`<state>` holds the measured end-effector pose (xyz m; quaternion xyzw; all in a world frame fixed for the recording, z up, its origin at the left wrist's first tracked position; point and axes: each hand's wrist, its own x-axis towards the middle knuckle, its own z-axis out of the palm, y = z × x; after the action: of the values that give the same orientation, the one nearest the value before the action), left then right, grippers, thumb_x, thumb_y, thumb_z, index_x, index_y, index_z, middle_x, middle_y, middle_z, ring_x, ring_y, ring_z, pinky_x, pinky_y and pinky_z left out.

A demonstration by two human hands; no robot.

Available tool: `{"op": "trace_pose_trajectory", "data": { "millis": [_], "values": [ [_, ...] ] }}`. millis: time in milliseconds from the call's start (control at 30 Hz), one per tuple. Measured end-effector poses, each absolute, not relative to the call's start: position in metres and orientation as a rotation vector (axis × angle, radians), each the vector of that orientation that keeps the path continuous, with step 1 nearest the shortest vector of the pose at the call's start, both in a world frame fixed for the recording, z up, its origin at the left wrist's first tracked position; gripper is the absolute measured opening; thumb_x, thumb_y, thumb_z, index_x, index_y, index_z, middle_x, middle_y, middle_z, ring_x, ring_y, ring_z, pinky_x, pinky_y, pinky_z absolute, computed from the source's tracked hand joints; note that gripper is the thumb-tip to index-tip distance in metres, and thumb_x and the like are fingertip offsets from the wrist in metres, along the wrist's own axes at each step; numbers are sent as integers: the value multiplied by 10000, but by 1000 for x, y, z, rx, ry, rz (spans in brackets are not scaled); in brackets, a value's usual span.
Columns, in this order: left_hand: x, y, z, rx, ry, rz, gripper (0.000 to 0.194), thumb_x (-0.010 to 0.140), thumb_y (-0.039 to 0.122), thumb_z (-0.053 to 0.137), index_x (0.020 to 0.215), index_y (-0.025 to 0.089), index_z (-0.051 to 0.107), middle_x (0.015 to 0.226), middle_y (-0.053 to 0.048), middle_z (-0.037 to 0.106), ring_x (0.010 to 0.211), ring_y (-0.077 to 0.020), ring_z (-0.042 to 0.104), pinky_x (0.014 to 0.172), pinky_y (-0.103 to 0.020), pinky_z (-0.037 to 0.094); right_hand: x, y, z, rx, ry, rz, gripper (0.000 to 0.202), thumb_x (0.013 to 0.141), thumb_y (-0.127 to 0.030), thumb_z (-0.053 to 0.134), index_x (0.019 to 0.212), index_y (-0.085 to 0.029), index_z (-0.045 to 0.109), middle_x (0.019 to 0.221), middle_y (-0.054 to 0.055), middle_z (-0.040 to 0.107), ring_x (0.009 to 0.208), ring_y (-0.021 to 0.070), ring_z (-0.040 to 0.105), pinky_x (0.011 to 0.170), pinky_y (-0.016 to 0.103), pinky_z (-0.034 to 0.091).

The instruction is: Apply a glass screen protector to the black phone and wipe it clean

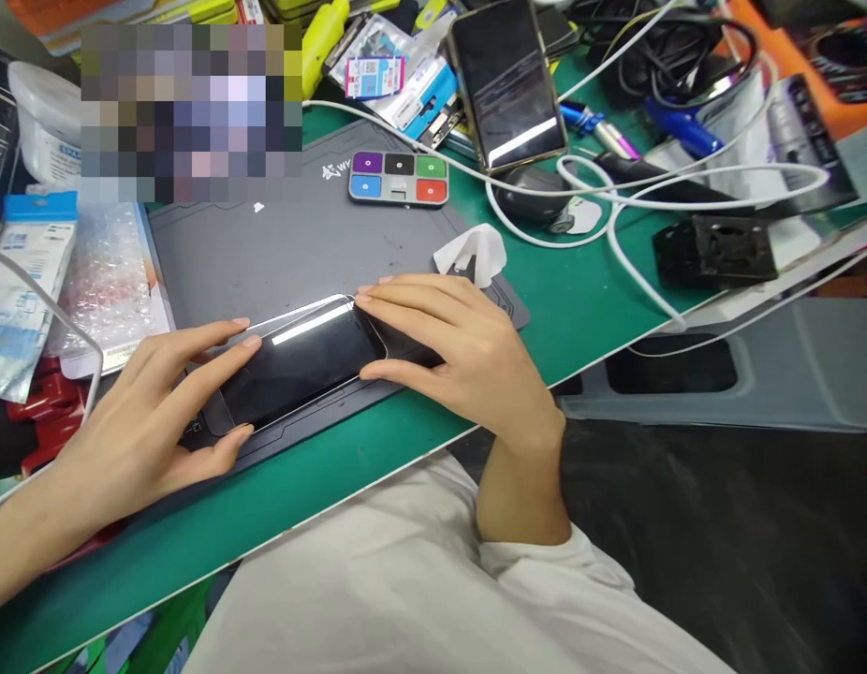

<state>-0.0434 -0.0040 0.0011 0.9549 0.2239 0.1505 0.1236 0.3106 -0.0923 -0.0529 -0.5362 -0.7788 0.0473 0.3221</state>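
A smartphone (303,360) with a dark, glossy screen lies on the grey work mat, and a bright light strip reflects in it. Clear edges show along its top and left, maybe a thin transparent layer; I cannot tell for sure. My left hand (156,407) grips the phone's left end, thumb at the lower edge and fingers at the upper side. At the other end my right hand (451,351) holds the right corners between thumb and fingers. Just beyond the right hand sits a crumpled white wipe or paper (474,253).
On the grey mat (265,248) lies a small case with coloured squares (398,180). A second phone (507,89), a white cable (616,192) and a black block (714,251) crowd the right. Bubble wrap (110,271) and a white tub (47,122) stand left.
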Motion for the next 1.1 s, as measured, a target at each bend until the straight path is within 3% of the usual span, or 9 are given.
{"op": "trace_pose_trajectory", "data": {
  "millis": [400,667,767,1100],
  "values": [
    [-39,-3,2,2833,576,348,761,1169,424,690,1863,382,381,1729,-153,623,1494,-379,679,1223,-560,631,310,-93,-52,-1437,-2024,129,553,1165,-620,682,1547,-234,784,1508,112,853,1428,357,790,1253,560,611],
    [-40,-4,0,2827,579,312,727,1180,448,681,1848,407,397,1768,-139,590,1509,-386,670,1254,-565,606,311,-92,-50,-1342,-2043,135,501,1135,-467,788,1576,-232,765,1546,128,832,1445,361,783,1246,568,625],
    [-41,-5,0,2852,573,251,718,1192,441,670,1848,351,394,1785,-170,560,1548,-384,641,1290,-570,578,312,-92,-51,-1288,-2043,114,475,1116,-428,824,1537,-211,784,1526,146,840,1427,371,795,1211,563,647],
    [-40,-6,-1,2874,579,223,734,1187,446,681,1849,324,390,1794,-188,547,1555,-398,633,1293,-581,557,312,-91,-51,-1280,-2027,117,450,1101,-401,848,1522,-254,793,1522,127,843,1414,387,808,1188,603,662]
  ]
}}
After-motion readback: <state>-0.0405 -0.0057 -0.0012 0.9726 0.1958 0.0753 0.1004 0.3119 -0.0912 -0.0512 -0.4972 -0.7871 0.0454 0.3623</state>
